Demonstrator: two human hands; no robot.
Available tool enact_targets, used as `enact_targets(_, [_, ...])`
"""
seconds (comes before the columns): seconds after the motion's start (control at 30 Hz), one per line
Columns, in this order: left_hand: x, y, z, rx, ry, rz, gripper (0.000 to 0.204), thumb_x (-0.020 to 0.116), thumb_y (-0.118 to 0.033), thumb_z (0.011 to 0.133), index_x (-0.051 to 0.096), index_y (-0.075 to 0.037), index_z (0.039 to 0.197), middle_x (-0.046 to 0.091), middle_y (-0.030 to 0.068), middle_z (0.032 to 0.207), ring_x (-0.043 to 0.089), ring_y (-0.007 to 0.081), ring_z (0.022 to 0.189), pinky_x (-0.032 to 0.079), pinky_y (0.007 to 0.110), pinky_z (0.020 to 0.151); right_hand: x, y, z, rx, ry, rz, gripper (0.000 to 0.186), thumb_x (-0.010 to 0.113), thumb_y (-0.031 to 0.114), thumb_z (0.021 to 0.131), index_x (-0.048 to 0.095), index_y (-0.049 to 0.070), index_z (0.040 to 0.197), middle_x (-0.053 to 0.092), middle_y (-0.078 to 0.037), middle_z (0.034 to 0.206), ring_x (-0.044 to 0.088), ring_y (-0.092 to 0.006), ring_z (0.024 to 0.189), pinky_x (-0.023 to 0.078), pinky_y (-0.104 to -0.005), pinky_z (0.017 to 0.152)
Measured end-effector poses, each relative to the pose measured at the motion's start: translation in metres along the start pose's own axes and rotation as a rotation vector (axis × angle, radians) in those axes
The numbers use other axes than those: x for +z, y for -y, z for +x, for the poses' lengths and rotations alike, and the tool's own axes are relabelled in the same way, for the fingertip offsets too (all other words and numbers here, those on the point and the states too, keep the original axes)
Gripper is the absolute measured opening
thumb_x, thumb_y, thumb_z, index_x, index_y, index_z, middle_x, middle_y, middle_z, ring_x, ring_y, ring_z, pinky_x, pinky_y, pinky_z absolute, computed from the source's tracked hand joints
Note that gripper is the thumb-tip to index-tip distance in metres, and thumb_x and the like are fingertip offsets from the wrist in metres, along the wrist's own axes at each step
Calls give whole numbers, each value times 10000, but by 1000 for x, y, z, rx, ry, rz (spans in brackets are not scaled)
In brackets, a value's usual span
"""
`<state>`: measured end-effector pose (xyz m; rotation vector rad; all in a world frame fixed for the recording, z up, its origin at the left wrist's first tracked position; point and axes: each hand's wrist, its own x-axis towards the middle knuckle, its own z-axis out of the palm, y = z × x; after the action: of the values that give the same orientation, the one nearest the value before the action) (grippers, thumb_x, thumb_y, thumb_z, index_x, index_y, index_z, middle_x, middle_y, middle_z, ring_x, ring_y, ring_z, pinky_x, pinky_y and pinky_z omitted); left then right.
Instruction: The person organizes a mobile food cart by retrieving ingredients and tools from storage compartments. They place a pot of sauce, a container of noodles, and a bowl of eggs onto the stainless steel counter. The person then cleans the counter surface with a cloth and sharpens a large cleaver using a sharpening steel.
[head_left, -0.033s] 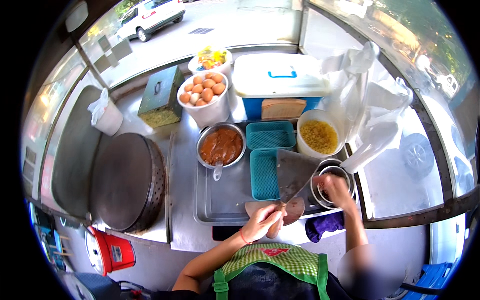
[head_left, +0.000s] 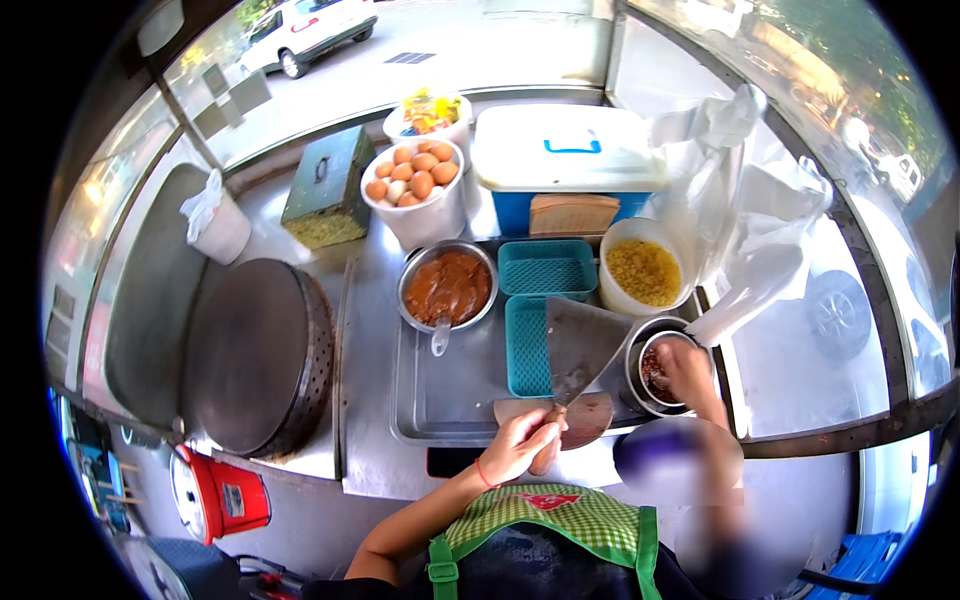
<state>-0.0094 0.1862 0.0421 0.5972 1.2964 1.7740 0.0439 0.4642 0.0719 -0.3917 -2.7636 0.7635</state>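
My left hand (head_left: 525, 440) is closed round the wooden handle of a scraper (head_left: 583, 345). Its wide dark metal blade fans out over the tray, partly covering the near teal basket (head_left: 525, 345). A brown half-round piece (head_left: 590, 412) lies under the handle at the tray's front edge. My right hand (head_left: 688, 370) is over a small metal bowl (head_left: 648, 390) set inside a larger metal pot, its fingers curled together at the dark reddish bits inside. Whatever is between the fingertips is hidden.
A bowl of brown paste (head_left: 448, 288) with a spoon stands left on the metal tray (head_left: 440, 390). Behind are a tub of yellow bits (head_left: 643, 275), a bucket of eggs (head_left: 414, 215) and a blue-white cooler (head_left: 565, 150). A round griddle (head_left: 255, 360) is left; plastic bags (head_left: 755, 250) hang right.
My right hand has shifted slightly right and is less blurred, so more of the reddish bits show. The scraper stays in my left hand; the whole view has shifted slightly.
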Motion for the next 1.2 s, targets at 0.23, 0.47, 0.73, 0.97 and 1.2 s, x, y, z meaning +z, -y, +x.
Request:
enact_targets(0.23, [-19,5,-55,52,-256,137,175,465,-147,872,508,14,927,543,30,700,517,83,620,428,217,583,19,-93,-2,58,86,-445,183,500,157,795,516,-16,853,567,-222,822,543,-388,766,430,-455,675])
enact_targets(0.47, [-19,11,-99,-30,-511,282,147,452,-96,848,531,8,915,551,37,663,493,79,583,409,222,559,18,-77,10,-18,-55,-362,147,445,168,835,502,33,820,550,-194,785,529,-353,793,407,-428,694])
enact_targets(0.73, [-23,15,-122,-42,-617,217,124,471,-74,829,533,28,864,549,33,647,518,84,593,423,224,571,13,-114,17,-134,7,-420,135,472,102,804,532,31,902,557,-170,850,532,-336,824,416,-408,737])
enact_targets(0.97, [-29,27,-141,-19,-614,193,132,460,-83,847,531,27,861,551,36,642,524,91,589,427,230,575,28,-106,26,-81,174,-609,178,540,62,726,454,39,880,501,-181,842,518,-358,804,409,-445,720])
enact_targets(1.2, [-38,44,-161,-20,-690,220,164,470,-115,846,556,24,856,549,43,653,520,92,603,424,235,576,16,-104,42,185,250,51,147,534,35,747,442,4,857,524,-118,782,498,-252,759,391,-343,690])
